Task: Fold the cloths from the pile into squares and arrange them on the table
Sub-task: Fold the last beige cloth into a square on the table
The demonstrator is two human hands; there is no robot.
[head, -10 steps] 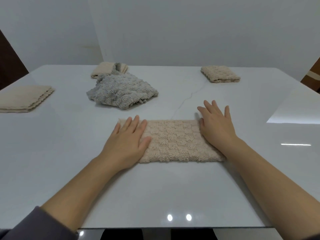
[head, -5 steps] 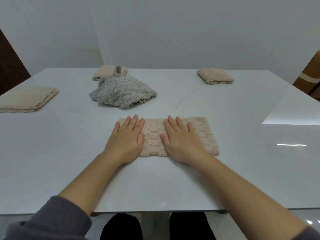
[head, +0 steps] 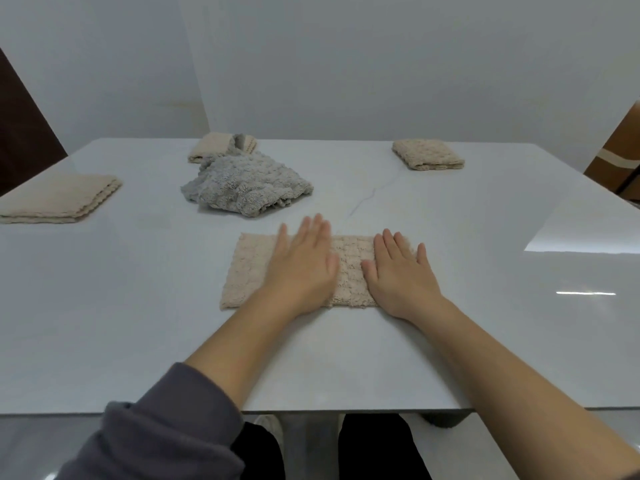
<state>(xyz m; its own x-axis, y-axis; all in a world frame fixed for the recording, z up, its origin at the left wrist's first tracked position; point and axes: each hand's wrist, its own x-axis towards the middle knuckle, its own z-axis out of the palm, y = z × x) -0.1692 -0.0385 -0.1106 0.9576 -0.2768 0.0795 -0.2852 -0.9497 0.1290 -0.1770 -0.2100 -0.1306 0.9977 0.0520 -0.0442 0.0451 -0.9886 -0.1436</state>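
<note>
Since half a second ago, both hands have been slid toward 3 o'clock along the beige cloth (head: 250,268): the left hand (head: 300,268), formerly on the cloth's 9 o'clock end, is now spread over its middle, and the right hand (head: 398,273) has been carried from the middle to the 3 o'clock end. The left hand is blurred.

Both hands are laid palm down with the fingers straight and slightly apart; nothing is gripped or pinched. The cloth is lying as a long doubled strip on the table (head: 450,344), toward 6 o'clock, with its 9 o'clock end left uncovered.

The step is judged to be the smoothing of the strip before its last fold into a square. It is done best if:
- pressure is kept even under flat palms, so that the thick pile is not dragged into ridges;
- the long edges are checked for alignment before anything is lifted;
- one short end is then brought squarely over the other.

Should the cloth be pushed rather than pressed, it may be slid on the glossy top.

At 11 o'clock the grey cloth (head: 242,188) is lying crumpled and unfolded. Folded squares are set at 9 o'clock (head: 59,199), beyond the grey one (head: 210,149) and at 1 o'clock (head: 428,154).
</note>
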